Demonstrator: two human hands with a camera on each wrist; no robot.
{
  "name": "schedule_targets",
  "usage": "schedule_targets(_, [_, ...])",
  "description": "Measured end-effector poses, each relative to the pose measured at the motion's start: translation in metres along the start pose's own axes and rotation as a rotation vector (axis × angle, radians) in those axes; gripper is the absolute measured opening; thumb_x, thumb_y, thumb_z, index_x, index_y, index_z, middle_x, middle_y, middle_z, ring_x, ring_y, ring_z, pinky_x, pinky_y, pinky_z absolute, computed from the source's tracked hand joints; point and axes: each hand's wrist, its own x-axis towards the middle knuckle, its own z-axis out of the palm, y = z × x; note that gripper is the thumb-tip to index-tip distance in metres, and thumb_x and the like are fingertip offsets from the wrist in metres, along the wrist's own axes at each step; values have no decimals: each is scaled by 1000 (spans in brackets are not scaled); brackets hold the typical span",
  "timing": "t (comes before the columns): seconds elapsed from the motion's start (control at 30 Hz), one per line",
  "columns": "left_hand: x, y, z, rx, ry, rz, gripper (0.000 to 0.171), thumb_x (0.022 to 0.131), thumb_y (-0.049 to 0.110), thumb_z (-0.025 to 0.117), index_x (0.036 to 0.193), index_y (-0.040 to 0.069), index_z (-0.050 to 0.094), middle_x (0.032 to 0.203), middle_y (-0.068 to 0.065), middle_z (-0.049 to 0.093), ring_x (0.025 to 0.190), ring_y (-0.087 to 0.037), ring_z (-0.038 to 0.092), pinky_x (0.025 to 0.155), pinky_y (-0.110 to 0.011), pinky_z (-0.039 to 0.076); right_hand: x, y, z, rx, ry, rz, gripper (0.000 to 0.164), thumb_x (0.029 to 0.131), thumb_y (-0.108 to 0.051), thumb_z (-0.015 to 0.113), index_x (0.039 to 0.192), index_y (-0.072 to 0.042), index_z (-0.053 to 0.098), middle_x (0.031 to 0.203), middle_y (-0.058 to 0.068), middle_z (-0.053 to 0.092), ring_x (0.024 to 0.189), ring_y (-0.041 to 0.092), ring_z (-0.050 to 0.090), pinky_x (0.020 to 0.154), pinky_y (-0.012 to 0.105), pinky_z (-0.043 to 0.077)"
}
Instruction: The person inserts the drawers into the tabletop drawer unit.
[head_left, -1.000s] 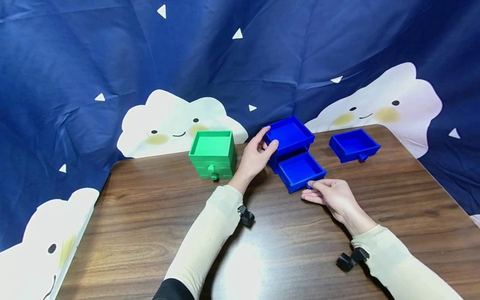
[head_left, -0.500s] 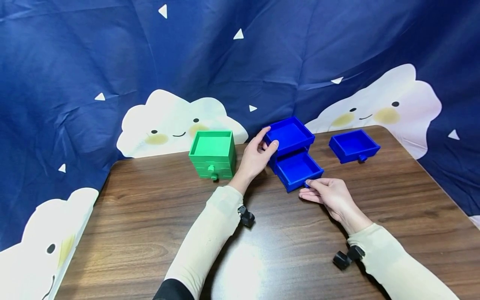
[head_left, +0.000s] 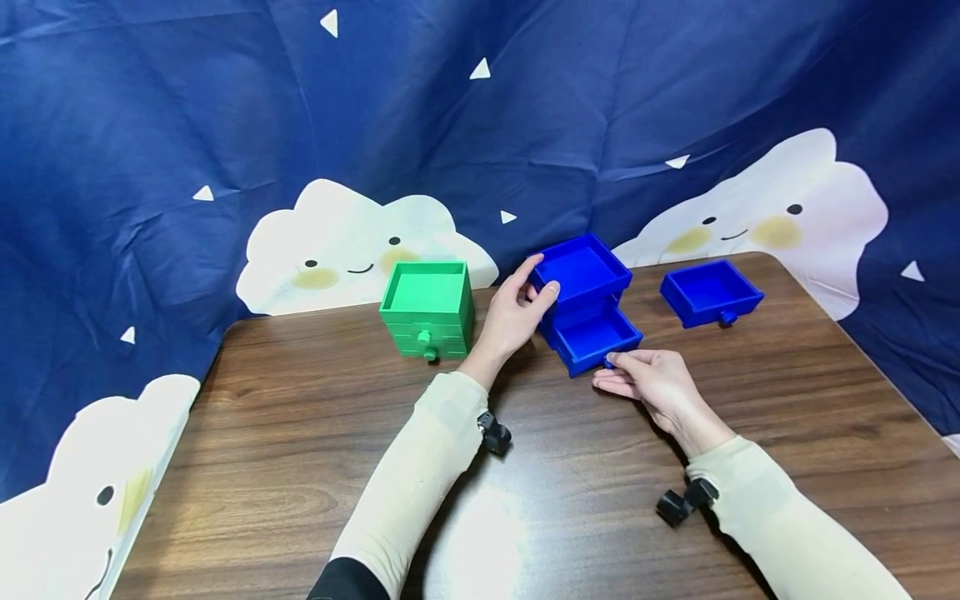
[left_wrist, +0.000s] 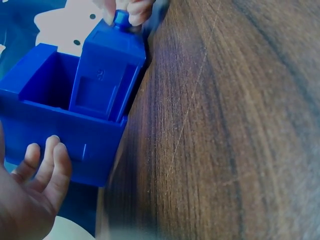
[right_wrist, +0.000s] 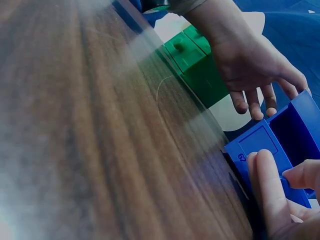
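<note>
A blue cabinet (head_left: 596,286) with a tray-like top stands right of the table's middle. My left hand (head_left: 510,321) grips its upper left corner, the thumb at the front edge and a finger farther back along the rim. The lower blue drawer (head_left: 600,337) sticks partway out, while the opening above it is bare of a drawer. With thumb and fingers, my right hand (head_left: 660,383) pinches the drawer's small round knob (left_wrist: 121,19). From the left wrist view, several left fingers lie against the cabinet's side wall (left_wrist: 85,132).
A second blue drawer (head_left: 712,292) lies on the wooden table (head_left: 300,467) to the right, its knob facing front. Left of the cabinet stands a green cabinet (head_left: 427,308) with its drawers in. Behind the table hangs a blue cloud-patterned curtain (head_left: 420,108).
My right hand has pushed the lower blue drawer a little farther into the cabinet, moving left and back. The left hand has kept its grip in place.
</note>
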Motion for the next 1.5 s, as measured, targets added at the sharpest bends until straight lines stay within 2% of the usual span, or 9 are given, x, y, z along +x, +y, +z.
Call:
schedule_targets(0.3, [-1,0,0,7,2,-7,58,105,35,70,159,22,55,99,-4,54,80,-9,50,73,-18,42,9,0,4,-2,4,-3,31,110,0,52,132,22,51,80,8,81,79,13,82,83,27,66])
schedule_targets(0.6, [0,0,1,4,0,-1,58,105,34,70,159,21,55,103,-12,57,80,-9,50,74,-17,42,19,-3,9,-10,25,1,29,110,-2,53,129,20,55,79,8,80,78,13,82,83,27,65])
schedule_targets(1.23, [0,3,0,22,-6,-10,57,105,33,69,159,21,55,99,-1,54,82,-9,50,75,-18,43,38,-10,20,13,45,-8,41,110,-1,51,141,25,46,77,7,79,75,12,81,81,26,66])
schedule_targets(1.37, [1,3,0,13,-18,-6,57,105,32,69,159,20,55,97,0,53,80,-9,50,74,-18,43,42,-10,20,29,42,-17,36,110,0,51,137,24,50,76,7,79,74,13,81,80,27,66])
schedule_targets(1.5, [1,3,0,13,-15,-4,56,105,31,69,158,19,56,95,2,52,78,-8,50,72,-17,42,46,-11,20,39,30,-10,25,110,0,51,126,17,58,76,7,79,75,13,81,80,26,66])
